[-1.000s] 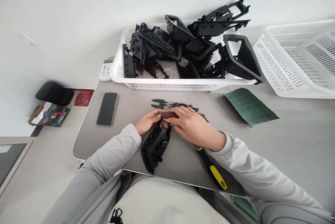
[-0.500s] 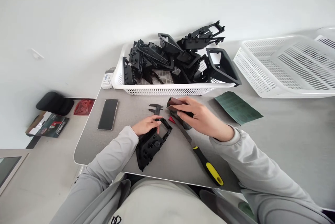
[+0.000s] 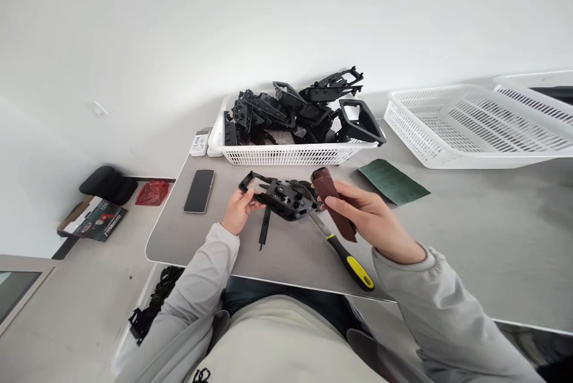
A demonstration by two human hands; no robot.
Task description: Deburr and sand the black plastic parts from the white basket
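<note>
My left hand point(image 3: 239, 211) is closed on the open-framed end of a black plastic trim part point(image 3: 286, 199), which is held above the table with its clips and ribs facing up. In my right hand point(image 3: 373, 216) is a sanding block point(image 3: 333, 204) wrapped in reddish-brown sandpaper, gripped between thumb and fingers. Its left edge is close to the part's right end; whether they touch I cannot tell. Below them lies a file point(image 3: 351, 261) with a black and yellow handle, its blade partly covered by the part. A dark caliper point(image 3: 265, 229) is also partly hidden under it.
A white basket point(image 3: 286, 157) heaped with black plastic parts stands at the back. Another white basket point(image 3: 430, 147) is to its right. A green sheet point(image 3: 394, 182) lies on the right, a phone point(image 3: 198, 191) on the left. Several parts fill a basket point(image 3: 147, 305) below the table's left edge.
The trim part has been raised and turned, so its solid end now points right. My right hand has lifted and turned the sanding block beside it. The view has shifted somewhat.
</note>
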